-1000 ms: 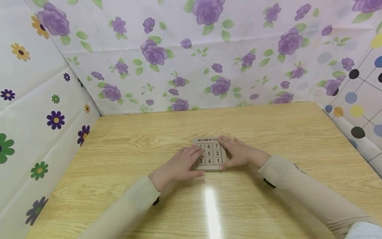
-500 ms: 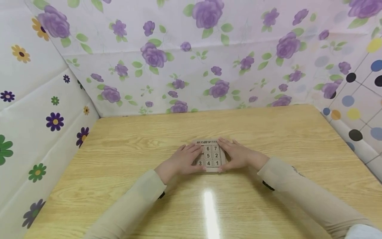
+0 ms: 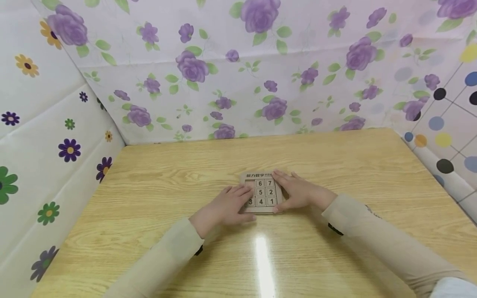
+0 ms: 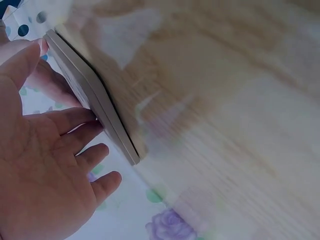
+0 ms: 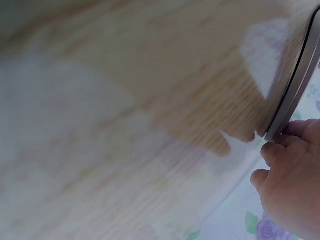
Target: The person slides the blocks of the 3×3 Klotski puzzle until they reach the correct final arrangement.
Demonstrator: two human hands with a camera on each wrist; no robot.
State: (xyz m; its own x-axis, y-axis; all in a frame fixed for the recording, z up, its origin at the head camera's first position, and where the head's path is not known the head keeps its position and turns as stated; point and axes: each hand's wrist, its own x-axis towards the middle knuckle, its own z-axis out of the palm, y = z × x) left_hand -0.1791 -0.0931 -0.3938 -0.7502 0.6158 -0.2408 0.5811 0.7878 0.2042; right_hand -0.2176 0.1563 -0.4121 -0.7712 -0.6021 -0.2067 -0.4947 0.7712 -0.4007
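A sliding number puzzle (image 3: 261, 210) lies flat on the wooden table, its square tiles bearing printed digits. Its top-left slot (image 3: 249, 183) is bare; 6 and 7 sit beside it, 5 and 2 below those, and 3, 4, 1 along the bottom. My left hand (image 3: 228, 205) has extended fingertips on the middle-left tile, hiding it, with the thumb near the bottom edge. On the right side, my right hand (image 3: 301, 193) grips the frame between fingers at the top corner and thumb at the bottom corner. The left wrist view shows the puzzle's edge (image 4: 97, 97) side-on, at the left fingertips.
The wooden table (image 3: 179, 165) has a glare streak (image 3: 264, 265) in front of the puzzle. Behind it stands a purple-flowered sheet (image 3: 223, 82). More patterned sheets line both sides, one with daisies (image 3: 69, 150) and one with coloured dots (image 3: 445, 166).
The 8 tile, at top left a second ago, is no longer seen there, and that slot is now bare. My left fingers moved up over it, then back down. The right hand stays put.
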